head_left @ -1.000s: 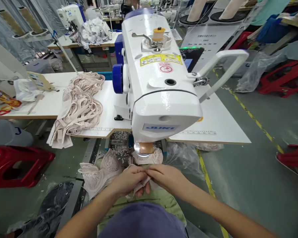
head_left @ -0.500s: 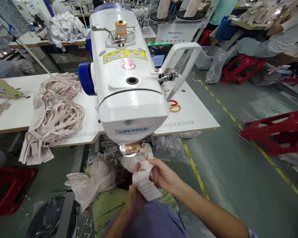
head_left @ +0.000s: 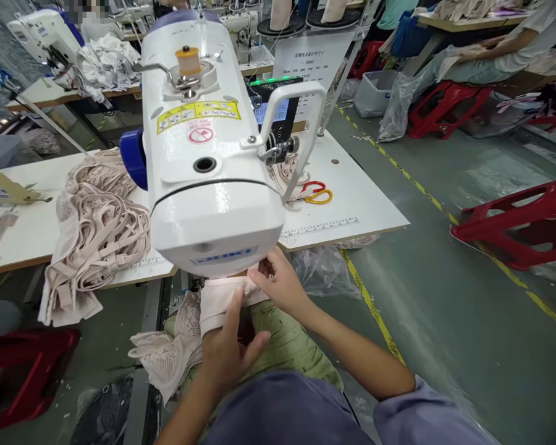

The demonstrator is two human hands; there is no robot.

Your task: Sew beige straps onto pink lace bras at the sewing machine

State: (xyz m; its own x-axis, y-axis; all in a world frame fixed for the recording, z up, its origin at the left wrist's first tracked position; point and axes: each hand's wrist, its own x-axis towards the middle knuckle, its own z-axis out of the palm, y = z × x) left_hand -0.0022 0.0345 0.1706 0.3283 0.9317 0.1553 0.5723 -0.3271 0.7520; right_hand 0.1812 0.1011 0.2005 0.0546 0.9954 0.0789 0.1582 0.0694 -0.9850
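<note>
A beige lace bra (head_left: pixel 169 361) hangs over my lap, with its pale band (head_left: pixel 215 303) drawn up under the head of the white sewing machine (head_left: pixel 213 216). My left hand (head_left: pixel 227 349) rests on the band, index finger stretched along it and thumb spread away. Close below the machine head, my right hand (head_left: pixel 280 284) grips the bra's edge between thumb and fingers. Its fingertips are partly hidden by the machine, and so is the needle area.
A heap of beige bras (head_left: pixel 104 228) hangs over the table's left edge. Scissors with red and yellow handles (head_left: pixel 319 194) lie on the right of the white tabletop (head_left: pixel 352 198), near more beige straps. Red stools (head_left: pixel 523 222) stand on the floor. A co-worker (head_left: pixel 514 49) sits at the upper right.
The bra's band has moved up and left from above my lap to beneath the machine head. My right hand has gone up to it, while my left hand has spread over the band.
</note>
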